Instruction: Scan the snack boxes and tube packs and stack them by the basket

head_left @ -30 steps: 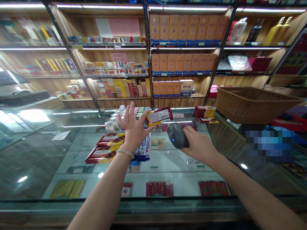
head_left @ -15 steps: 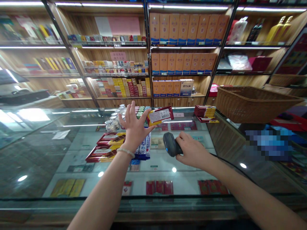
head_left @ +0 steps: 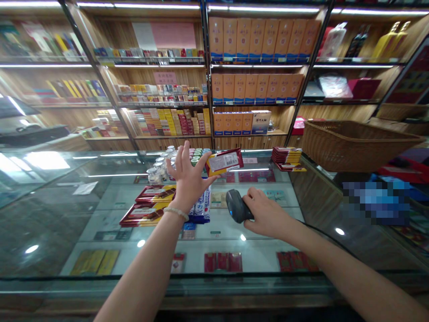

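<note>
My left hand [head_left: 187, 179] is raised above the glass counter [head_left: 67, 210] and grips a red and yellow packet [head_left: 224, 162] between thumb and fingertips, its white barcode label facing me. My right hand [head_left: 266, 213] is closed around a dark grey barcode scanner [head_left: 234, 205] with a small blue light, held low near the glass, below and to the right of the packet. A black cable trails from the scanner along my right forearm.
Two red and yellow packets [head_left: 147, 205] and a blue and white carton [head_left: 201, 205] lie on the glass by my left wrist. A stack of similar packets [head_left: 286, 158] sits at the back right beside a wicker basket [head_left: 351, 143]. Small jars [head_left: 161, 167] stand behind. Stocked shelves [head_left: 254, 67] fill the wall.
My right hand has lowered the scanner from beside the packet down and left toward the glass. My left hand and the packet have stayed nearly still.
</note>
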`<state>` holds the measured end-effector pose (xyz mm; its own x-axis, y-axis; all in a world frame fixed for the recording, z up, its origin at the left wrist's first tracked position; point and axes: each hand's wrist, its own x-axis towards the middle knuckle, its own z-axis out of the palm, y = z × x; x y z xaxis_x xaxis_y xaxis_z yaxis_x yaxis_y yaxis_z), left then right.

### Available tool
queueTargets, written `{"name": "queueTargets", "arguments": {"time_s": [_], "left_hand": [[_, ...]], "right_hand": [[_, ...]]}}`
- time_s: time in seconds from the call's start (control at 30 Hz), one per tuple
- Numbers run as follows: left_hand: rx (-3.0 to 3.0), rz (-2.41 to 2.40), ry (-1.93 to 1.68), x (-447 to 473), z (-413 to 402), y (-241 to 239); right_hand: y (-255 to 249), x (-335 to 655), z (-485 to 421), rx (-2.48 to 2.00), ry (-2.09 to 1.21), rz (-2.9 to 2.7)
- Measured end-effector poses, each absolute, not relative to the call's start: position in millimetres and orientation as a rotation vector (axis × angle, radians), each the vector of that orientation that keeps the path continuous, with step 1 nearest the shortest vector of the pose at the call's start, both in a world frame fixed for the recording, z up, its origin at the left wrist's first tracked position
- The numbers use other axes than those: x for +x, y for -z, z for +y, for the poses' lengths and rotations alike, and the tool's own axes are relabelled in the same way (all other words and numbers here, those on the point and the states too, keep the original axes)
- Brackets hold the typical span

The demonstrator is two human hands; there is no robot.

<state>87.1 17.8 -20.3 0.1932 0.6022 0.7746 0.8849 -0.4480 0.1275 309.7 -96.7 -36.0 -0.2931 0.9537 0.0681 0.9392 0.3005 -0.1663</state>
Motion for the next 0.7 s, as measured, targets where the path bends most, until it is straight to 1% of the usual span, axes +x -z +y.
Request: {"name": "queueTargets", "arguments": {"time_s": [0.33, 0.5, 0.6, 0.7], "left_hand": [[-2.122, -1.385, 1.139, 86, 19, 22], [-2.132, -1.386, 1.144, 86, 19, 22], [-2.13, -1.386, 1.141, 86, 19, 22], [-2.131, -1.386, 1.124, 86, 19, 22]], "right_hand": [[40, 312, -96, -1.702, -0.069, -2.446], [35, 317, -97, -1.668, -0.152, -2.439], [29, 326, -94, -1.671, -0.215, -2.351], [26, 338, -85, -1.726, -0.122, -2.165]]}}
